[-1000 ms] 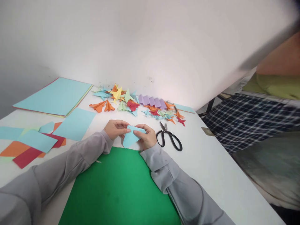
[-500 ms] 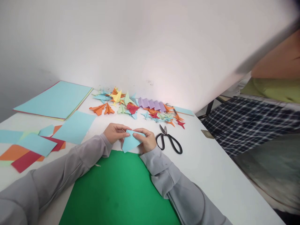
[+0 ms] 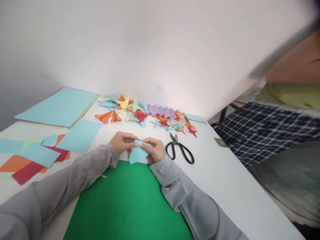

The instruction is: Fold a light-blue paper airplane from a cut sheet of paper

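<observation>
Pinching a light blue paper (image 3: 137,154) from both sides, so here's how it sits. The left hand (image 3: 123,142) has its fingers (image 3: 132,139) pressed onto the paper's top-left edge, thumb and forefinger closed on the fold. The right hand (image 3: 156,149) does the same on the top-right, fingers curled over the upper edge and pinching it. The 2 hands nearly meet at the top of the paper, just a small gap between the fingertips.

The paper is folded into a rough triangle, wide end up between the hands and point aimed down toward the person. That point just overlaps the far edge of the green sheet (image 3: 127,203), so the paper sits right at the green sheet's far side, above the bench (image 3: 225,176). I can't tell if it's lifted or resting there.

Both hands look about equally close, since each grips 1 upper corner. The long axis runs from the fingers down to the tip.

Black scissors (image 3: 180,150) lie just right of the right hand, not touching it. A heap of folded paper shapes (image 3: 145,115) sits beyond the hands by the wall. A stack of blue sheets (image 3: 58,106) and loose coloured scraps (image 3: 30,155) lie well left of the green sheet. Another person's checked clothing (image 3: 265,130) shows far right.
</observation>
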Demonstrator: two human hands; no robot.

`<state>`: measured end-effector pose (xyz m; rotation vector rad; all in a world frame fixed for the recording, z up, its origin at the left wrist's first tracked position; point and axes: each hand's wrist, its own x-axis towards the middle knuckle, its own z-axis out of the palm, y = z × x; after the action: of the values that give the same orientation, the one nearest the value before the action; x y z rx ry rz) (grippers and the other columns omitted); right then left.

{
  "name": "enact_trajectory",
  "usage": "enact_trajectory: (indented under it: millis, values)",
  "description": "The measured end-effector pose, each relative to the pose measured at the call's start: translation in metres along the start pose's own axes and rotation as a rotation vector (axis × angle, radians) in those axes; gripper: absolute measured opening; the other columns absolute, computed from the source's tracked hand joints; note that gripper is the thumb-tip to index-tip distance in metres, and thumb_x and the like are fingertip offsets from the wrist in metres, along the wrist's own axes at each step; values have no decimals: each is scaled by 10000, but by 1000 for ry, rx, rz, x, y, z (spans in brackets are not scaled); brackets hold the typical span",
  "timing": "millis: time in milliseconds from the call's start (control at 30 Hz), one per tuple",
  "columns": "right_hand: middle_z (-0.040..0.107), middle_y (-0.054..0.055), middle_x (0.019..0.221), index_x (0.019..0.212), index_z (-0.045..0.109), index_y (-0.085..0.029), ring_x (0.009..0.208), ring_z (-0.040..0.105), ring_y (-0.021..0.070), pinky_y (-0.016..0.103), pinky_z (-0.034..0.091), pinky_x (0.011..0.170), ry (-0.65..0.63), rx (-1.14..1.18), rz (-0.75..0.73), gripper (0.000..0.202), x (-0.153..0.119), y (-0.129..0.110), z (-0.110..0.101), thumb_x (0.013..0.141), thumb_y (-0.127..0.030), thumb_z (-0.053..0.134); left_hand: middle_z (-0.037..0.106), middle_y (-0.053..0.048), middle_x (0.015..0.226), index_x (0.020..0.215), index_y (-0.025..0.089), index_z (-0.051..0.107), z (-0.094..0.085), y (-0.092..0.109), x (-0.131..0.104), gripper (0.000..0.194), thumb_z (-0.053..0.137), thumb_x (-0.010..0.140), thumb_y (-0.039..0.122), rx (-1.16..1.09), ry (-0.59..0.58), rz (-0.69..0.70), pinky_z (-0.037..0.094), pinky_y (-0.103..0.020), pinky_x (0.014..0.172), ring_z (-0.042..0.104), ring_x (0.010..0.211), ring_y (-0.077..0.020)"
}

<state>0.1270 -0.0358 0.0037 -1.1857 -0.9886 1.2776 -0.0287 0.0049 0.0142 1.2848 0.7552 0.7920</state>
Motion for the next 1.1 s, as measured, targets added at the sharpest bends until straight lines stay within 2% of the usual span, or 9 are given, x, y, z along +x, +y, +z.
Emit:
enact_trajectory:
  millis: [200,467,667,833,1100]
  values:
    - [574,-27,441,509,636,-146,414,468,80,214,349,440,-12,21,50,203,0,-1,1,420,-280,760,577,23,446,758,69,673,0,4,0,388,777,438,262,5,8,-1,431,-166,354,522,363,-76]
    - [565,-34,431,506,638,-152,399,444,69,208,330,427,-25,32,41,198,-3,-3,3,447,-300,756,588,18,493,732,89,681,-2,8,2,370,776,422,267,-39,8,-44,435,-177,347,507,389,-74]
    - [573,-25,455,515,646,-156,423,455,80,217,333,441,-51,-2,33,205,-3,-2,2,463,-325,749,621,-17,653,747,101,683,-2,9,0,311,736,499,280,44,-46,37,415,-168,381,513,476,-74]
    - [563,-29,449,511,645,-161,420,446,80,218,329,440,-57,-7,30,202,-3,-2,2,455,-326,749,614,-25,675,751,95,682,-3,8,0,275,709,540,269,105,-75,102,394,-163,396,493,490,-67]
    - [580,-28,455,509,655,-162,427,458,80,216,334,450,-77,-38,13,168,-2,-2,0,438,-273,760,615,-43,714,751,94,684,-3,7,0,284,705,551,295,133,-101,116,398,-183,384,498,493,-82]
